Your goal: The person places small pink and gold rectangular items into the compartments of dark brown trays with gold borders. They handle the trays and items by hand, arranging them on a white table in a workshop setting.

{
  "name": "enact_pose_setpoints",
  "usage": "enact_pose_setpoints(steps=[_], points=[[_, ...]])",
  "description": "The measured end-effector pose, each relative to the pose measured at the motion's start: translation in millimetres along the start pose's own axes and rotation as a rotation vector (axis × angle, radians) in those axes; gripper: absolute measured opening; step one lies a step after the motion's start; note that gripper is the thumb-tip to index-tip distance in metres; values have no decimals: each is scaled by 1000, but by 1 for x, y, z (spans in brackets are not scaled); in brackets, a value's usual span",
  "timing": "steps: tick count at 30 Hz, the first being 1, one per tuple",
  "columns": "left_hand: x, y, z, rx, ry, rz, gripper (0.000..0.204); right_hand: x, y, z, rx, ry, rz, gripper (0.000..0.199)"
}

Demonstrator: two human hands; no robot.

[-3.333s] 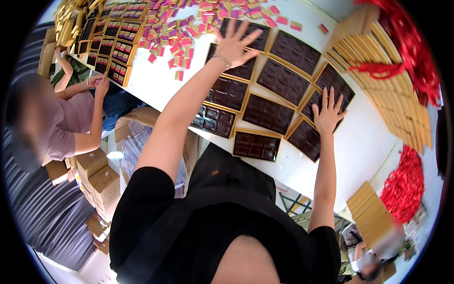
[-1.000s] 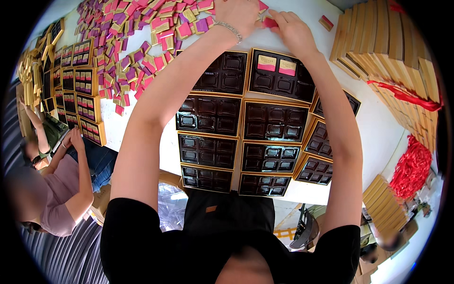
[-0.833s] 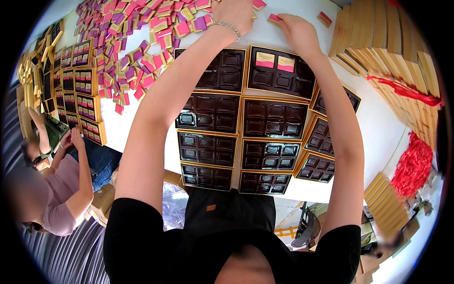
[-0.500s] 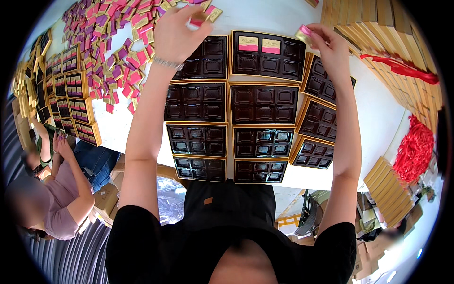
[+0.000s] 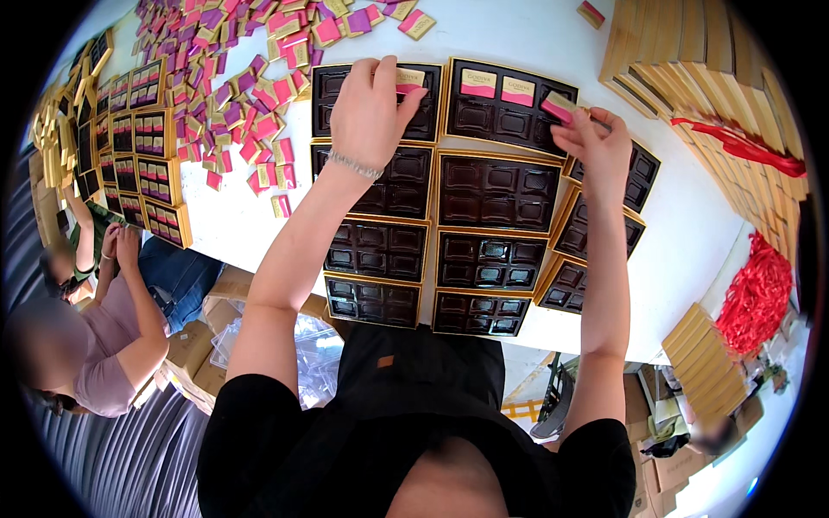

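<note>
Pinching a pink-gold piece (image 5: 557, 105) in the right hand (image 5: 602, 151), tilted over the right end of the top middle box (image 5: 471, 117), near two seated pieces (image 5: 517, 91). Got the left hand (image 5: 367, 116) half-curled over the top left box (image 5: 420, 129), thumb-side at another piece (image 5: 409, 80), can't tell if gripped.

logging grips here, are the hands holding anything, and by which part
Right hand: a pink and gold piece, by its end nearest the palm. Left hand: at another piece, hold unclear.

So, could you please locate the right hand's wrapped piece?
In the head view, upper right of centre, the wrapped piece is in the right hand, over a dark tray, just right of two other pieces.
</note>
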State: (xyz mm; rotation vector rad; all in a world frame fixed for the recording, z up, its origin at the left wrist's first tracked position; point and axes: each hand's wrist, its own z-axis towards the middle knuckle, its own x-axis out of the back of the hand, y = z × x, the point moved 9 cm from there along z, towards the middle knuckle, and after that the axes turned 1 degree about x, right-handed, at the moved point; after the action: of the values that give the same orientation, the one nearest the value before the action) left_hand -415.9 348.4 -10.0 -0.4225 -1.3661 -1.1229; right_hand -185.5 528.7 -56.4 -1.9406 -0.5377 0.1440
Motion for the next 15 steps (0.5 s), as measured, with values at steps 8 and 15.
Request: enact_pose_setpoints(steps=[8, 15], points=[[-33, 13, -43, -232, -335, 117, 85, -43, -18, -41, 849, -73, -1195, 51], [-42, 16, -47, -68, -346, 205, 103, -38, -10, -20, 837, -116, -1622, 62]])
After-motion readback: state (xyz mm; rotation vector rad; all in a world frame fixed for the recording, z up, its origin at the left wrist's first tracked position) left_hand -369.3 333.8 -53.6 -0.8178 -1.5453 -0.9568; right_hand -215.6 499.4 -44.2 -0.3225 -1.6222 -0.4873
